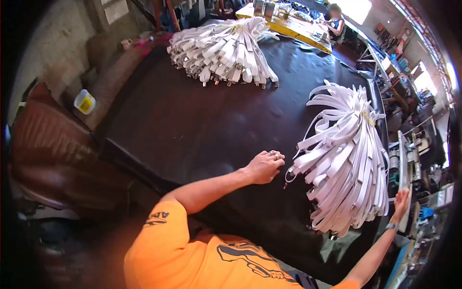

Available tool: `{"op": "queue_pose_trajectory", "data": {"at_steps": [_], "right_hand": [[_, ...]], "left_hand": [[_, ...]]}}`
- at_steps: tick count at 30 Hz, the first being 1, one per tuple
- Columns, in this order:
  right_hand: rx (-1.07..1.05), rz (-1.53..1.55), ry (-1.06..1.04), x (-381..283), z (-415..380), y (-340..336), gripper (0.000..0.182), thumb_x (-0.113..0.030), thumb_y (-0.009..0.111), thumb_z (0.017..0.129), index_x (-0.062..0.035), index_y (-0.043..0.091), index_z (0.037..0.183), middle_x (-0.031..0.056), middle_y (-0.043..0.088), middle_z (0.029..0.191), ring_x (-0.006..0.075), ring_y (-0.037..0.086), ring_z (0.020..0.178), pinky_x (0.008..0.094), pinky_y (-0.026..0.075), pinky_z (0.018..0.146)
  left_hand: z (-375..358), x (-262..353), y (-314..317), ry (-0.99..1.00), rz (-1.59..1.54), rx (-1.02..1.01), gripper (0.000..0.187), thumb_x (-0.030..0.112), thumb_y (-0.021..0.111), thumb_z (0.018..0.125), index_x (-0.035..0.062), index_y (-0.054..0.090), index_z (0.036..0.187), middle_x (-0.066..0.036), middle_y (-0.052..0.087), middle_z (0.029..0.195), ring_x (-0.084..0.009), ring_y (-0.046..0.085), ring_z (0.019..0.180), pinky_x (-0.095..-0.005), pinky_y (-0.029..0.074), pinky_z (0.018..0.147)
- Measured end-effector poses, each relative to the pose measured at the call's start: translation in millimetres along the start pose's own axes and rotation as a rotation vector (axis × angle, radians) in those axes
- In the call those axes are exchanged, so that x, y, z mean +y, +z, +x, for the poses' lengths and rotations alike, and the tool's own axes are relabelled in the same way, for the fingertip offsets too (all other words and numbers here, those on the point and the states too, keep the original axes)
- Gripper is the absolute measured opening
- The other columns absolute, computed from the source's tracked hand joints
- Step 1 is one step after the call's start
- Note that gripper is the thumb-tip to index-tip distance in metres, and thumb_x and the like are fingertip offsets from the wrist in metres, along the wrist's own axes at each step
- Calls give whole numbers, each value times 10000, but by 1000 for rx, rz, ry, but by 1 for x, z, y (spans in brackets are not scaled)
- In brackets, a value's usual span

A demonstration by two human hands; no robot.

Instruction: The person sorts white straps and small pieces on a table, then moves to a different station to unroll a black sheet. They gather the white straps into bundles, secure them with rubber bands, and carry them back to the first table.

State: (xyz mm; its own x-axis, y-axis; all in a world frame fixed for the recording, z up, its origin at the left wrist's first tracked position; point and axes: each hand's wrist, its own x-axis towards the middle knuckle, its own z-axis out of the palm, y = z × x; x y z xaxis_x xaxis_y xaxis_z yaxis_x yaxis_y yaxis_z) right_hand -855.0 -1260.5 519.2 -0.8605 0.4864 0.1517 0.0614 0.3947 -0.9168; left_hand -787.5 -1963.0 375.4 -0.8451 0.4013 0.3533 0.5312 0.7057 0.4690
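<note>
My left hand [266,167] is over the dark sheet [192,125] on the table, its fingers curled together with a small metallic glint at them. What these fingers hold, if anything, is hidden. Just right of it lies a big bundle of white straps [346,164], tied with a yellow band [368,118] and with small metal clips at the strap ends. Beyond the bundle, at the table's right side, my right hand [401,203] has its fingers closed by the lower end of a long pale bar [403,164]. A band circles the right wrist.
A second bundle of white straps [224,50] lies at the far side of the sheet. Behind it stands a yellow table [293,29], where a person [335,24] sits. Brown sheet material [57,149] and a white tub [84,102] are at left. Cluttered benches line the right.
</note>
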Motion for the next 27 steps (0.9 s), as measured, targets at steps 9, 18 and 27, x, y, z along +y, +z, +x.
{"op": "queue_pose_trajectory", "data": {"at_steps": [9,18,27], "right_hand": [[-266,-134,-338,-234,-174,177,543,-467,410,1101,-15,594,1340,119,694,1221,183,675,1069,314,509,927],[-763,-4,-354,-301,-226,481,360,-273,547,1068,53,670,1158,123,743,1003,168,714,919,301,554,875],[-609,-194,-448,-264,-160,778,596,-484,653,971,49,655,1238,163,723,1122,239,678,1049,326,512,902]], "left_hand": [[130,-217,-156,-343,676,572,523,447,727,847,68,668,1203,-249,618,1270,-381,526,1269,-528,425,1032],[158,-292,-272,-867,365,-45,815,465,774,779,43,495,1418,-178,595,1400,-296,624,1256,-404,532,1010],[124,-290,-305,-975,490,-48,1056,746,717,746,19,486,1475,-203,423,1550,-339,439,1418,-463,434,1115]]}}
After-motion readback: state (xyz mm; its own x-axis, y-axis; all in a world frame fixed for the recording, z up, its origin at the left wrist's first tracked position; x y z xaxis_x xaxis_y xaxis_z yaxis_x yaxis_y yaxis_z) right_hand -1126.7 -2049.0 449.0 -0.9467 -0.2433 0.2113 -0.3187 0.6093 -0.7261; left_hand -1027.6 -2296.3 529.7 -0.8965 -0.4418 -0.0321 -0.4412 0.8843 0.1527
